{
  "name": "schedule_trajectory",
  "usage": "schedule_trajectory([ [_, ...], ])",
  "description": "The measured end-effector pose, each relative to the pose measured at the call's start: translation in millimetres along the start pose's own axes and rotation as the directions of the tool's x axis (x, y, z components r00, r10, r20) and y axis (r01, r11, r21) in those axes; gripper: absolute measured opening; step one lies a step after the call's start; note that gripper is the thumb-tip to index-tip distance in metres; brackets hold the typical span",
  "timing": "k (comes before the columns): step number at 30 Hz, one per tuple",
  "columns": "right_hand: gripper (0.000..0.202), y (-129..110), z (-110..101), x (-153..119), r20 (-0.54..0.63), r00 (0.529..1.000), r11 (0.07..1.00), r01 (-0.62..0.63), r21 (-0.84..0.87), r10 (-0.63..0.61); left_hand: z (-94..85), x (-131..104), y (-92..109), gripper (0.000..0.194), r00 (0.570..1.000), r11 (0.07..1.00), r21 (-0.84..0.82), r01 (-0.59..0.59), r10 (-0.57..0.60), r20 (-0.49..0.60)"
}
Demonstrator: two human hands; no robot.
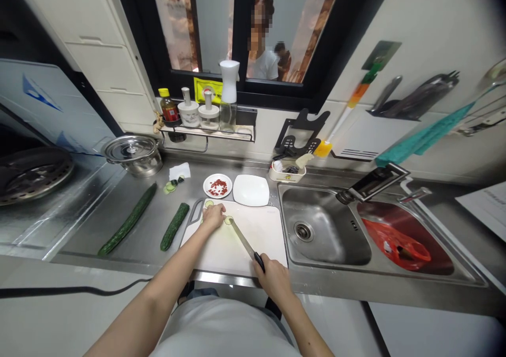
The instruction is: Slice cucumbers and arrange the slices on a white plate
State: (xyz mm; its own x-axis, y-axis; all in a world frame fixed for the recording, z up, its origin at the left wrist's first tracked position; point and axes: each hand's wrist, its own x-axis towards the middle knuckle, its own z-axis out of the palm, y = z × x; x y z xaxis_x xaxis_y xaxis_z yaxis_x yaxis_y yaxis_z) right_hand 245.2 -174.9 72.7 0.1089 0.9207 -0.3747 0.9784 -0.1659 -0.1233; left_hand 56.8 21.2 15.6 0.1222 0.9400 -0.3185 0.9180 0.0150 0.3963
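Cucumber slices (228,220) are lying toward the rear left corner of the cutting board (256,246), one at the tip of the knife (242,239). The right hand (274,279) is gripping its handle by the front right corner; the left hand (214,216) is bending over the slices, whether grasping any I cannot tell. Slicing seems to be going on; the next move is probably calling for fingers clear of the blade.

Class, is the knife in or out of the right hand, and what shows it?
The knife is in the right hand, which wraps around its black handle; the blade extends over the board.
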Motion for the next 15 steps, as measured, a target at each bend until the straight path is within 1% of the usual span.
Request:
schedule_trajectory([
  [7,0.033,-8.1,-11.9,-0.7,0.039,0.999,0.996,0.015,-0.083,-0.012,-2.7,3.0,1.8,0.02,1.0,1.0,0.009,0.014,-0.015,0.023],
  [12,0.031,-18.0,-7.1,-3.5,0.047,0.999,0.991,0.016,-0.135,-0.01,-1.5,4.5,1.7,0.021,1.0,1.0,0.011,0.02,-0.02,0.024],
  [15,0.03,-20.3,-5.3,-2.3,0.048,0.998,0.99,0.033,-0.137,-0.026,-1.6,4.6,1.9,0.02,0.999,1.0,0.015,0.025,-0.026,0.027],
])
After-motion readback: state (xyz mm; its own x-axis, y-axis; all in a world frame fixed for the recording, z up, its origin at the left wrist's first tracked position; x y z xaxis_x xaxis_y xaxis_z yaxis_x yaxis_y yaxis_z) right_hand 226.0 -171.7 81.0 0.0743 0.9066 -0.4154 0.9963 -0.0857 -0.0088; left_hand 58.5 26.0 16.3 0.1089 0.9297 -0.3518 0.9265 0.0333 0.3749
